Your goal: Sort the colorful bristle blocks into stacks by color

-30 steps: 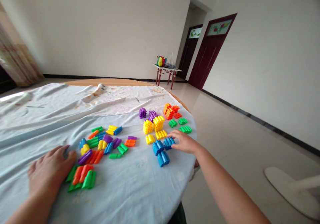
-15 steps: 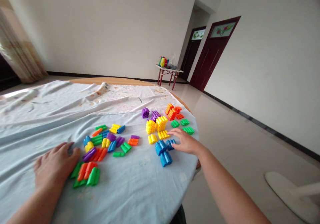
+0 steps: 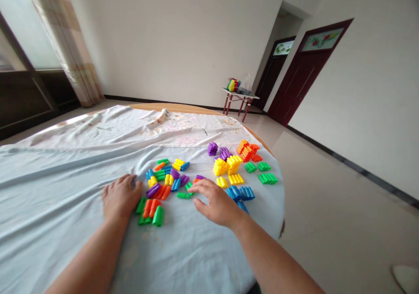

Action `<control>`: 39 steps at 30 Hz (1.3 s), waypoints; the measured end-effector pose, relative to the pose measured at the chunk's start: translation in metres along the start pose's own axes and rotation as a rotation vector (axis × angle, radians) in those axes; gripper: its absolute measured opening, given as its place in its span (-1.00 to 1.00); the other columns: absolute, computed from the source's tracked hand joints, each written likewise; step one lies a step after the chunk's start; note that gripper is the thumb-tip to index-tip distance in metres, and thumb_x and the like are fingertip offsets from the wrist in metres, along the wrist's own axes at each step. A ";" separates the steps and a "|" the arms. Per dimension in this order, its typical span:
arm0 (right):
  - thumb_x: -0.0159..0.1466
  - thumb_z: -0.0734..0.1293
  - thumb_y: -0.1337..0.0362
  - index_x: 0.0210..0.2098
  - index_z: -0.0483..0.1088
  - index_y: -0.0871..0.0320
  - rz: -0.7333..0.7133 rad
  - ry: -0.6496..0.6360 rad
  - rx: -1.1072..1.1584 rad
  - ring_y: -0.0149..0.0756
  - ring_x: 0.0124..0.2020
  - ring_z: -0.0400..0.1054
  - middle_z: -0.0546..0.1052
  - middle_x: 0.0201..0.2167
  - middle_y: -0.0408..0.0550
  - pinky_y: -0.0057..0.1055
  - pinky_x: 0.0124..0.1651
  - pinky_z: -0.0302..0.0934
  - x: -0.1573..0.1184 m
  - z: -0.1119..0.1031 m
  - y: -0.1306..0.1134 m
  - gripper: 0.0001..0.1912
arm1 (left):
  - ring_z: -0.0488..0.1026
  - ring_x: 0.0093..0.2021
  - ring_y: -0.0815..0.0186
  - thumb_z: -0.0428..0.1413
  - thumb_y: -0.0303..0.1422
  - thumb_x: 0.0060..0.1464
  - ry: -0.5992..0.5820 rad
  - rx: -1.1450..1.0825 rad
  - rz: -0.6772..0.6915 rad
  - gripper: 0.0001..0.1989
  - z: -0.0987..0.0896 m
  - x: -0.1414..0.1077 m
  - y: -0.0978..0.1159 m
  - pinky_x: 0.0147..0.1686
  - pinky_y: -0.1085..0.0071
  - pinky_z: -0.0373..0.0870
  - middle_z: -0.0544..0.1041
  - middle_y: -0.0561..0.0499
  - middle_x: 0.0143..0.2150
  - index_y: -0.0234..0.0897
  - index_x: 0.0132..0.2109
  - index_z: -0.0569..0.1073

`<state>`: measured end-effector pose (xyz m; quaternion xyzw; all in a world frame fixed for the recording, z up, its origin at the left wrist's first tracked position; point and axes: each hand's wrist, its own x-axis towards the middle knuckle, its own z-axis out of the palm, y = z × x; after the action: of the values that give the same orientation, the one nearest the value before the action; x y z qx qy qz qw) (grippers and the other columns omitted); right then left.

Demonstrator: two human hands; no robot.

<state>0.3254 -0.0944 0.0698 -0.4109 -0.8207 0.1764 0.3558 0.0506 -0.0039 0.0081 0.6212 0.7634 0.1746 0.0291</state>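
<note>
On the cloth-covered table, my left hand (image 3: 121,198) lies with its fingers apart, left of a loose pile of mixed coloured plastic pieces, such as a purple one (image 3: 153,191) and an orange one (image 3: 154,207). My right hand (image 3: 214,202) is over the right side of this pile, fingers apart, its fingertips beside a green piece (image 3: 189,187). Nothing shows between its fingers. To its right are groups by colour: blue pieces (image 3: 240,193), yellow pieces (image 3: 233,165), purple pieces (image 3: 212,149), orange pieces (image 3: 247,150) and green pieces (image 3: 267,178).
The round table's wooden edge (image 3: 183,108) shows past the cloth (image 3: 131,130). Farther back, a small table (image 3: 240,94) carries a colourful bag (image 3: 233,84) and a clear plastic bag. A white round base (image 3: 406,278) is on the floor at lower right.
My right hand has moved left from the blue and yellow groups to the mixed pile. The camera view has turned left, so the table appears farther right. My left hand remains beside the pile.
</note>
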 end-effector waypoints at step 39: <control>0.14 0.32 0.37 0.00 0.35 0.12 -0.060 -0.164 -0.209 -0.16 -0.07 0.26 0.44 -0.14 -0.01 -0.18 0.05 0.17 0.033 0.106 -0.017 -0.59 | 0.43 -0.21 0.18 -0.09 -0.15 0.00 0.120 -0.665 -0.153 -0.54 -0.016 0.007 -0.028 -0.13 0.28 0.32 0.54 -0.12 -0.22 -0.30 -0.05 0.44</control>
<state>0.2252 -0.0775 0.0218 -0.4051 -0.8728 0.1123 0.2479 0.0186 -0.0058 0.0155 0.5075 0.7094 0.4473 0.1977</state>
